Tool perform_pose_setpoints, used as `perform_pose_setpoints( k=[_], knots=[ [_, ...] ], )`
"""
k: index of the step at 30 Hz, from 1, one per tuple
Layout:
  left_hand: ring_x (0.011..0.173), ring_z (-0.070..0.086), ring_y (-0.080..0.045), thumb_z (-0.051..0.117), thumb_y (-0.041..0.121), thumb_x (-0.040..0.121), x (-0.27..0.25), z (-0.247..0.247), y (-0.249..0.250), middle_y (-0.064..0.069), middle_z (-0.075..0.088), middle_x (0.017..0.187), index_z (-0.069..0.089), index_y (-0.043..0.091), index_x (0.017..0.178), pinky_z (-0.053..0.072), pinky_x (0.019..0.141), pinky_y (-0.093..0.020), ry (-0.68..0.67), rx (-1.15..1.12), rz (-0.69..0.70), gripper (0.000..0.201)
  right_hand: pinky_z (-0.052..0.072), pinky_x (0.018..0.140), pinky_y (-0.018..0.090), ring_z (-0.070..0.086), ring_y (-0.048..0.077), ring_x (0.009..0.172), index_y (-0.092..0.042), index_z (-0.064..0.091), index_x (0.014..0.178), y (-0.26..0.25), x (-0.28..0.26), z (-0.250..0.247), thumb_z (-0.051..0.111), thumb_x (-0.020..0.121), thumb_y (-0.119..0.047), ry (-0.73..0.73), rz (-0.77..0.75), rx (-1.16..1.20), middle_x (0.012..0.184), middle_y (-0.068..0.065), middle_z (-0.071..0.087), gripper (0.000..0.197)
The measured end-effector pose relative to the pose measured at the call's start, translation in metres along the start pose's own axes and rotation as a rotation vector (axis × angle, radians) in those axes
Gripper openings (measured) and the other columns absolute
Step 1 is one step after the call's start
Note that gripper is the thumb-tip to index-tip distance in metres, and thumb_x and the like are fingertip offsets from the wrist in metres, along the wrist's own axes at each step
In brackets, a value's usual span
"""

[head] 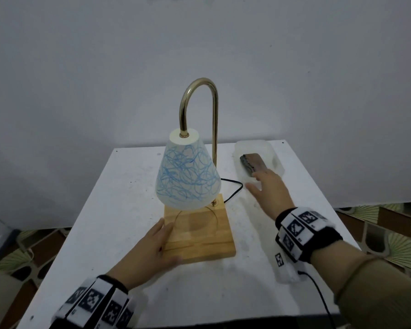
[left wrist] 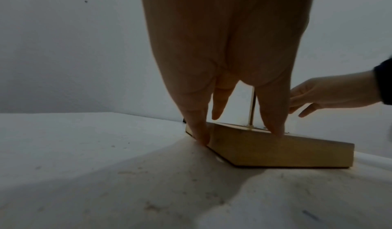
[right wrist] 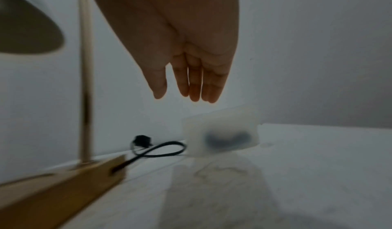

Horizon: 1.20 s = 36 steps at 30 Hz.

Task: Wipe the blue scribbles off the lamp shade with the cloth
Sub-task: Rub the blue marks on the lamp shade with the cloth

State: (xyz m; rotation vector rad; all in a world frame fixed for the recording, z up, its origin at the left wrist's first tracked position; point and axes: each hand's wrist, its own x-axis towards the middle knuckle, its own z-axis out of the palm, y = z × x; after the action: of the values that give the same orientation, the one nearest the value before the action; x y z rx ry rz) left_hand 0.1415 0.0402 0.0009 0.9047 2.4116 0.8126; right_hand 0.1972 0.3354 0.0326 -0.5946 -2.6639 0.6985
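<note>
A white cone lamp shade (head: 188, 176) covered in blue scribbles hangs from a curved brass arm (head: 201, 100) over a wooden base (head: 199, 233). My left hand (head: 152, 245) rests with straight fingers on the base's left edge; its fingertips (left wrist: 202, 137) touch the wood (left wrist: 275, 150). A folded dark grey-brown cloth (head: 253, 163) lies in a translucent container (head: 275, 153) at the back right. My right hand (head: 268, 188) hovers open just in front of the cloth, holding nothing; the right wrist view shows its fingers (right wrist: 191, 85) above the blurred container (right wrist: 220, 135).
The white table (head: 105, 222) stands against a pale wall. A black power cord (head: 233, 189) runs from the base's rear toward the container and loops on the tabletop (right wrist: 161, 148). Patterned floor shows past the table edges.
</note>
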Motion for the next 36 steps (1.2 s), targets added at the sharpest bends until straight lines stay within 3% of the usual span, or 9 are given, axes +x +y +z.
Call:
perform_pose_setpoints(
  k=[2,6,9,13,18,20,24,32,36],
  knots=[
    [0.129,0.022,0.006,0.070,0.055,0.071,-0.002,0.003,-0.003,0.030,0.012,0.136,0.022,0.022,0.146,0.024,0.094,0.002,0.030,-0.033,0.009,0.095,0.043,0.086,0.037,0.047,0.030,0.109,-0.008,0.052,0.124,0.013,0.017,-0.003,0.054,0.093,-0.025,-0.033,0.015,-0.120,0.120,0.013,0.053,0.036],
    [0.139,0.021,-0.002,0.043,0.097,0.036,-0.006,0.007,-0.016,0.018,0.009,0.148,0.022,0.025,0.146,0.030,0.108,-0.014,0.042,-0.101,-0.079,0.133,0.046,0.078,0.038,0.052,0.030,0.099,-0.011,0.053,0.121,0.034,0.032,-0.005,0.050,0.095,-0.028,-0.095,0.035,-0.296,0.105,0.011,0.057,0.032],
    [0.138,0.024,-0.001,0.040,0.100,0.032,-0.008,0.010,-0.022,0.015,0.014,0.151,0.021,0.038,0.136,0.033,0.106,-0.014,0.055,-0.151,-0.093,0.122,0.042,0.075,0.034,0.052,0.027,0.098,-0.010,0.060,0.109,0.041,0.033,-0.005,0.049,0.095,-0.031,-0.102,0.036,-0.363,0.103,0.008,0.057,0.028],
    [0.127,0.037,0.001,0.040,0.101,0.030,-0.008,0.007,-0.018,0.017,0.021,0.146,0.027,0.030,0.143,0.035,0.092,0.000,0.046,-0.165,-0.107,0.134,0.043,0.072,0.035,0.050,0.028,0.096,-0.008,0.060,0.105,0.042,0.026,-0.009,0.049,0.094,-0.029,-0.091,0.031,-0.353,0.099,0.010,0.057,0.026],
    [0.131,0.035,-0.003,0.040,0.101,0.030,-0.007,0.005,-0.013,0.020,0.017,0.145,0.024,0.030,0.145,0.037,0.102,-0.014,0.031,-0.113,-0.107,0.136,0.045,0.071,0.035,0.050,0.025,0.090,-0.007,0.061,0.095,0.050,-0.001,-0.021,0.051,0.093,-0.033,-0.099,0.046,-0.335,0.092,0.009,0.056,0.028],
    [0.133,0.033,-0.004,0.051,0.094,0.038,-0.007,0.005,-0.012,0.020,0.016,0.145,0.023,0.030,0.146,0.035,0.104,-0.017,0.018,-0.124,-0.110,0.129,0.044,0.070,0.033,0.050,0.024,0.087,-0.006,0.061,0.092,0.056,-0.015,-0.027,0.053,0.093,-0.032,-0.098,0.044,-0.314,0.088,0.008,0.054,0.027],
    [0.137,0.030,-0.009,0.070,0.035,0.080,-0.007,0.010,-0.013,0.007,0.017,0.155,0.024,0.024,0.146,0.033,0.109,-0.024,0.040,-0.138,-0.123,0.082,0.042,0.069,0.033,0.049,0.023,0.086,-0.011,0.063,0.096,0.069,-0.048,-0.044,0.058,0.091,-0.029,-0.082,0.024,-0.245,0.084,0.005,0.054,0.020],
    [0.137,0.033,-0.012,0.070,0.031,0.081,-0.007,0.011,-0.012,0.004,0.020,0.155,0.025,0.023,0.147,0.032,0.112,-0.030,0.045,-0.123,-0.139,0.080,0.027,0.065,0.026,0.043,0.014,0.084,-0.016,0.066,0.092,0.087,-0.112,-0.065,0.060,0.089,-0.030,-0.055,0.026,-0.214,0.080,-0.005,0.048,0.015],
    [0.137,0.033,-0.014,0.069,0.029,0.083,-0.008,0.011,-0.008,0.002,0.022,0.155,0.024,0.021,0.147,0.030,0.112,-0.029,0.051,-0.111,-0.143,0.078,0.033,0.067,0.027,0.044,0.013,0.085,-0.019,0.067,0.093,0.090,-0.130,-0.071,0.060,0.089,-0.032,-0.058,0.039,-0.225,0.083,-0.005,0.051,0.016]
  ],
)
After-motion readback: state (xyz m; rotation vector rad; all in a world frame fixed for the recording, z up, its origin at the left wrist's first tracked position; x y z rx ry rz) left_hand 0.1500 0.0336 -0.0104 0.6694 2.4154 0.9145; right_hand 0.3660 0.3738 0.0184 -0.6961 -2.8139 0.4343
